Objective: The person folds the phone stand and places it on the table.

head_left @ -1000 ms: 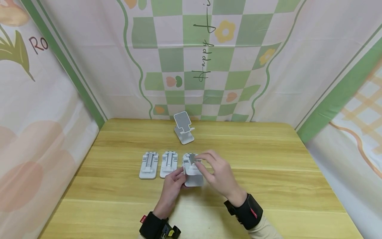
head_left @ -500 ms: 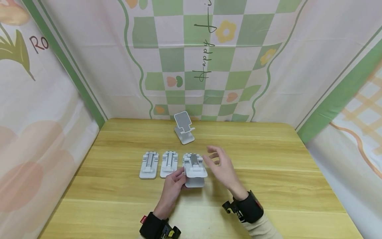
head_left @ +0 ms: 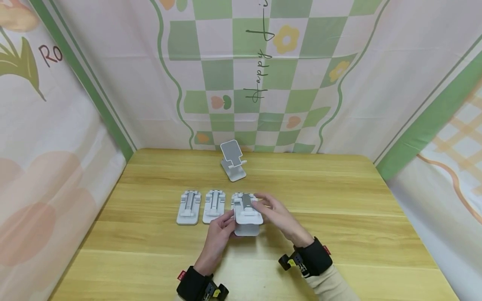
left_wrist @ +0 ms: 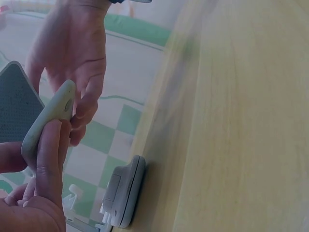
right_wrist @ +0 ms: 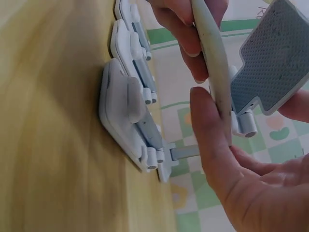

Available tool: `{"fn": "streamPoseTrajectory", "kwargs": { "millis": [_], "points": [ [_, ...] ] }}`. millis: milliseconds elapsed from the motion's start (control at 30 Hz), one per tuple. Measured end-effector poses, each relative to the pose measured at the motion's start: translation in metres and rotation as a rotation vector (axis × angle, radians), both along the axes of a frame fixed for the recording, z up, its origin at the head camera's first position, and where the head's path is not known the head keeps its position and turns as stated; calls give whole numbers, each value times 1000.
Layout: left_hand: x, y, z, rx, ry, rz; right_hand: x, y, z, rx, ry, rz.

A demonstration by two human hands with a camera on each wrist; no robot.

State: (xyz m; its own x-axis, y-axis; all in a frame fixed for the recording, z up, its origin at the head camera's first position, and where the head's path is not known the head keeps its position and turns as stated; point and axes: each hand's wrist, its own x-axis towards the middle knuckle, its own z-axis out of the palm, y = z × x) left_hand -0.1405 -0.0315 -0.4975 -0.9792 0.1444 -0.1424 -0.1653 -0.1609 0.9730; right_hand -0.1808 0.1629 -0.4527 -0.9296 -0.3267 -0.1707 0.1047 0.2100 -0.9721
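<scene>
A partly unfolded white phone stand (head_left: 248, 214) is held above the table, its grey-padded plate (right_wrist: 275, 58) angled away from its base. My left hand (head_left: 220, 232) pinches the base at its lower left edge, with fingers along the base in the left wrist view. At the right side my right hand (head_left: 276, 215) grips the stand too; in the right wrist view its thumb (right_wrist: 207, 125) lies against the base. Just behind the held stand lies a folded phone stand (right_wrist: 123, 106), mostly covered in the head view.
Two more folded phone stands, one at far left (head_left: 188, 208) and one beside it (head_left: 214, 205), lie in a row on the wooden table (head_left: 150, 251). An unfolded phone stand (head_left: 232, 161) stands near the back edge, before a patterned cloth (head_left: 244, 75).
My right hand drew back from the stand to the right, then came back to its right side. The held stand's upper part has shifted slightly right; my left hand keeps its hold.
</scene>
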Motion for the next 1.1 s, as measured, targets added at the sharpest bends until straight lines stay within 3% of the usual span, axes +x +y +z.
{"fn": "streamPoseTrajectory", "kwargs": {
  "millis": [233,500,800,1100],
  "points": [
    [0,0,1,-6,-2,-9,-1,1,-3,-38,-13,38],
    [-2,0,3,-19,-22,3,-1,1,-5,-60,-15,25],
    [-4,0,6,-76,-91,51,-1,-1,-6,-38,-3,30],
    [-2,-4,10,-62,-73,12,-1,-2,-10,-32,-2,27]
  ]
}}
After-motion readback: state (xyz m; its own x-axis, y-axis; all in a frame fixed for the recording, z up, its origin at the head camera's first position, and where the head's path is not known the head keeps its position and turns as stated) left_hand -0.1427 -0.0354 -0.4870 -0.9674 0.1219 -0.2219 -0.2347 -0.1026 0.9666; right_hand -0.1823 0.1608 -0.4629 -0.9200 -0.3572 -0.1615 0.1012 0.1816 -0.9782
